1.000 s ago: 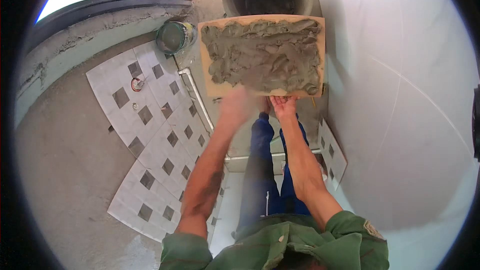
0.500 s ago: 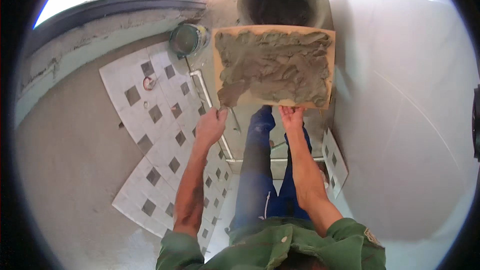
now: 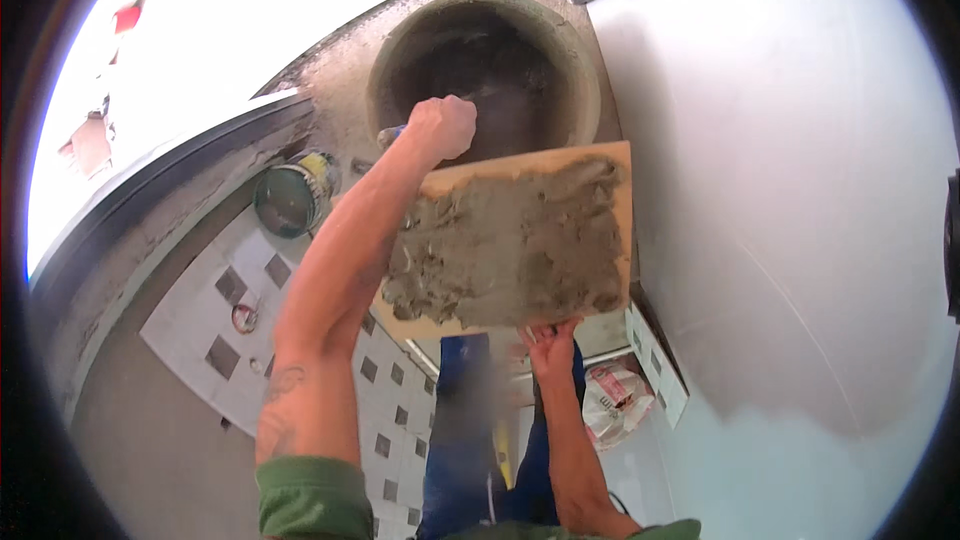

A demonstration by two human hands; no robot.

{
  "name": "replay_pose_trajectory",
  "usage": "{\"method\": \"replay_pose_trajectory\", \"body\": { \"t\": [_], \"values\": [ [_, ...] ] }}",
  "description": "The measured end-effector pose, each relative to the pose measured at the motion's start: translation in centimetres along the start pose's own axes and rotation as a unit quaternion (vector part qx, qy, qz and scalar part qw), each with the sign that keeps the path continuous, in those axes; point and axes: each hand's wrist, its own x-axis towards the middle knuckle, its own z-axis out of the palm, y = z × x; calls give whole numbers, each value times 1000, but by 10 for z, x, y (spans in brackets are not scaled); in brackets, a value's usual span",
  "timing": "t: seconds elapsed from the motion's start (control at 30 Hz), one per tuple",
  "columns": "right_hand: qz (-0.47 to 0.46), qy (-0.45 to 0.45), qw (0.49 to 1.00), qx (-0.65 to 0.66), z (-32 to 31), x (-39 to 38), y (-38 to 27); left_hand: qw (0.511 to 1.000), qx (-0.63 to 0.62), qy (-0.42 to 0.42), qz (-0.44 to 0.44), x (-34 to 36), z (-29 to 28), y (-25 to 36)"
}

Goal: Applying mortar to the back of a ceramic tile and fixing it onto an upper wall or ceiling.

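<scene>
The left grip [image 3: 445,128] is curled closed around a tool [image 3: 390,136], only a bluish end showing at its left; the right grip [image 3: 550,348], palm up, has hold of the slab's near edge, its fingers partly hidden underneath. Just beyond the left grip opens a large round tub [image 3: 584,90] on rough concrete ground [image 3: 340,100]. Left of both grips, a bare grey surface [image 3: 105,380] is partly covered with white, dark-squared tiles [image 3: 200,325]; a pale wall [image 3: 760,190] fills the far right. A bucket [image 3: 318,175] sits left of the left grip, and a white sack [image 3: 612,405] right of the right grip. The left forearm crosses the slab's left side. The tan slab [image 3: 470,176], coated in wet mortar [image 3: 510,245], lies ahead of the right grip and nearer the body than the left, overlapping the tub's near rim.
</scene>
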Motion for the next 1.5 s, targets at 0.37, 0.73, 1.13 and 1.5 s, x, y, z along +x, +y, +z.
{"method": "replay_pose_trajectory", "body": {
  "t": [0.37,0.73,1.13,1.5],
  "values": [
    [-30,-24,997,-74,-5,7,0,993,64,-102,17,85,84,-26],
    [-52,-52,993,-93,-4,16,-6,996,-19,-73,57,93,89,4],
    [-88,-57,991,-81,-14,13,-8,948,-282,147,15,-123,6,-6],
    [-42,-100,994,-25,-5,-10,-10,792,-429,287,-326,-364,222,81]
  ]
}}
